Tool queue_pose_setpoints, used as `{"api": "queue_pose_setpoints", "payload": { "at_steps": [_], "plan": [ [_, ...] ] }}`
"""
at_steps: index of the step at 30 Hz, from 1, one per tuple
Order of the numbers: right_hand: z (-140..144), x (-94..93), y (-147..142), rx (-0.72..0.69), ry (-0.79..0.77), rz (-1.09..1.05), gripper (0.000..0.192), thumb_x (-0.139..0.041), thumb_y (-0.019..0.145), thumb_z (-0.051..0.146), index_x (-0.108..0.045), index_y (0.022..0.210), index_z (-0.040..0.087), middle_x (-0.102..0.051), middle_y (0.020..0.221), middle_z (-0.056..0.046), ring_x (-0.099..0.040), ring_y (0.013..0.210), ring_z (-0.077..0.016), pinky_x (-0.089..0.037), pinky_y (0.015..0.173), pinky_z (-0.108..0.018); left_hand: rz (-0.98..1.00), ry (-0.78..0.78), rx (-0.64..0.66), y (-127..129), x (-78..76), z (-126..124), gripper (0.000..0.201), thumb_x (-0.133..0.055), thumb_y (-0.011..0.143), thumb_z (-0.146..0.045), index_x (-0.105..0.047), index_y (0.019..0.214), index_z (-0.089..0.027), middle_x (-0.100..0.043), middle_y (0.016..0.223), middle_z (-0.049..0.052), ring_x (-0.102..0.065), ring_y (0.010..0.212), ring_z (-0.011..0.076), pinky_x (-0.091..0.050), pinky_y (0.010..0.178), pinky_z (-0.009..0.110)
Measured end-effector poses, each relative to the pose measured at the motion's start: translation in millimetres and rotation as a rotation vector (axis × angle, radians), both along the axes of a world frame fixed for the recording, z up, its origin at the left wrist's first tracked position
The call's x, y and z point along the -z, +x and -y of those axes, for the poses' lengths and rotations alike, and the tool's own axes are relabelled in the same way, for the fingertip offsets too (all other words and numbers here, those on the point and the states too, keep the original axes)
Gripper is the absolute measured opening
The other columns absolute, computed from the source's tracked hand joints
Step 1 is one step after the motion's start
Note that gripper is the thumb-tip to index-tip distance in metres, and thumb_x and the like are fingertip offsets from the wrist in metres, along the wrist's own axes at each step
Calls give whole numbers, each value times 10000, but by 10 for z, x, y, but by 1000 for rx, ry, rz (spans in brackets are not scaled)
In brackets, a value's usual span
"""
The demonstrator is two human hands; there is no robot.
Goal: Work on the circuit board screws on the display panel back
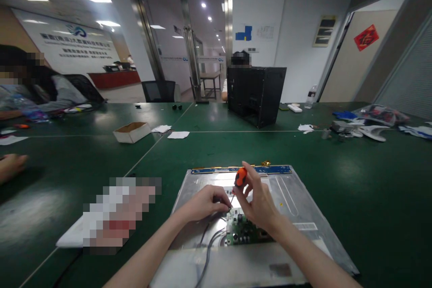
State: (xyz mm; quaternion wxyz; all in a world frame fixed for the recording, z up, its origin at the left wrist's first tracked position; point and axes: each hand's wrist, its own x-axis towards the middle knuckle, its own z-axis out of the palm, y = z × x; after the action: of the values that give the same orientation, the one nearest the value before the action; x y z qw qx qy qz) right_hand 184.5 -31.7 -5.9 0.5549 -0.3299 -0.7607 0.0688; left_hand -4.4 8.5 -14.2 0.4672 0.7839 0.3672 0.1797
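Right hand: my grip's closed round screwdriver
Left hand: curled, can't tell if gripping
Board: could scratch if tilted screwdriver slips

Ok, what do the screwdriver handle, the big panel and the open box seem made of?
Screwdriver handle: probably plastic or rubber, molded in orange and black, gloss unclear. Big panel: likely metal, silvery with pressed ridges. Open box: apparently cardboard, matte, thin-walled, brown inside.

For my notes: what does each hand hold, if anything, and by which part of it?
The right hand holds a screwdriver by its orange-and-black handle. The left hand is at the circuit board; whether it grips anything cannot be told.
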Motion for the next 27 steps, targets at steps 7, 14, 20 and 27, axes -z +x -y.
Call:
{"api": "queue_pose_setpoints", "payload": {
  "at_steps": [7,14,20,27],
  "plan": [
    [-36,3,33,-8,11,12,633,-512,916,197,-208,1466,274,-612,823,-19,-583,600,-142,-487,477,-238,3,20,0,6,0,-17,91,-655,713,-119,-731,739,-162,-678,709,0,-593,677,147,-464,671,241],
    [-22,-10,52,-94,-59,13,682,-498,897,147,-181,1494,238,-648,908,-63,-616,650,-154,-500,493,-246,38,54,44,3,9,-32,96,-674,716,-139,-759,743,-171,-703,763,22,-613,739,172,-469,708,259],
    [-42,38,51,-87,-25,26,607,-506,913,186,-249,1459,253,-657,905,-50,-607,609,-138,-482,484,-240,36,43,32,4,15,-34,106,-675,710,-136,-763,745,-184,-708,762,11,-622,736,167,-472,710,256],
    [-48,49,36,-53,-29,29,601,-522,910,200,-265,1450,260,-651,864,-35,-577,571,-127,-468,456,-228,29,36,6,1,-1,-28,93,-675,700,-115,-749,715,-171,-703,731,7,-614,710,160,-465,690,249]
  ]
}}
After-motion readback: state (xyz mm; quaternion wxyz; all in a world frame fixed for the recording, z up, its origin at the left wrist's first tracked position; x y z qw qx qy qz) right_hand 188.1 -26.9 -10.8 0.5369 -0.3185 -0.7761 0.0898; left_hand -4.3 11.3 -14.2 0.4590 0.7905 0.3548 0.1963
